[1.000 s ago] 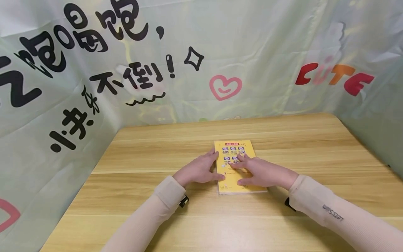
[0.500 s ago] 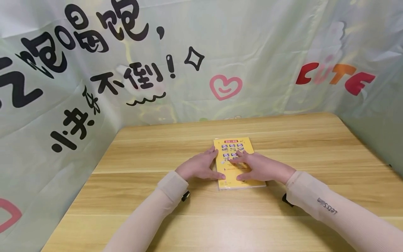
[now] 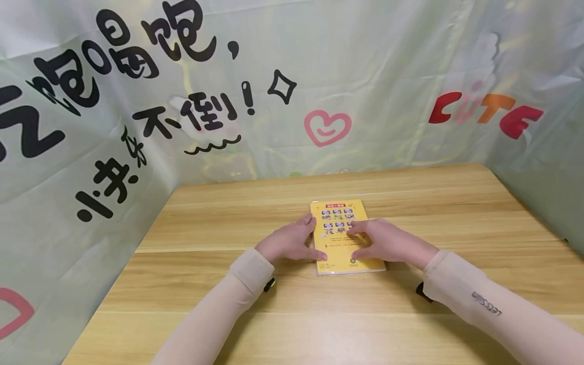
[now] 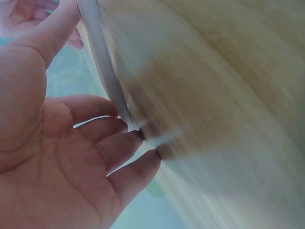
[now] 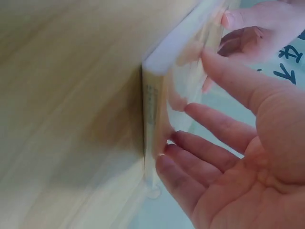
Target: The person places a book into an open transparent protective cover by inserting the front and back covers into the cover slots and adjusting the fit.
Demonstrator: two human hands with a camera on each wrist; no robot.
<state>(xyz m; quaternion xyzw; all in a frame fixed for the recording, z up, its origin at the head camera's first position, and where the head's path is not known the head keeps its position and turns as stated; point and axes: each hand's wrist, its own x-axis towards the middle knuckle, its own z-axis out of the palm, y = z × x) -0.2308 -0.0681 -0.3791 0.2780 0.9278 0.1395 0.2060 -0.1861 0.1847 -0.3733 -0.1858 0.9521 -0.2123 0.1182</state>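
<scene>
A yellow book [image 3: 337, 253] with small printed pictures lies flat on the wooden table. Its pale page edge [image 4: 108, 78] shows in the left wrist view, and its spine [image 5: 153, 114] carries fine print in the right wrist view. My left hand [image 3: 289, 242] holds the book's left side, thumb on the cover and fingertips along the edge down at the table. Over the right part of the cover, my right hand [image 3: 383, 241] has its thumb and relaxed fingers spread, fingertips right at the surface. Part of the cover is hidden under that hand.
The wooden table [image 3: 205, 213] extends around the book on all sides. A pale printed cloth [image 3: 388, 66] hangs behind it and down both sides. A black wrist device [image 3: 269, 285] sits under each cuff.
The book has shifted slightly away from me. My right hand has drawn rightward across the cover, uncovering more of the printed pictures. The left hand keeps its place at the book's edge.
</scene>
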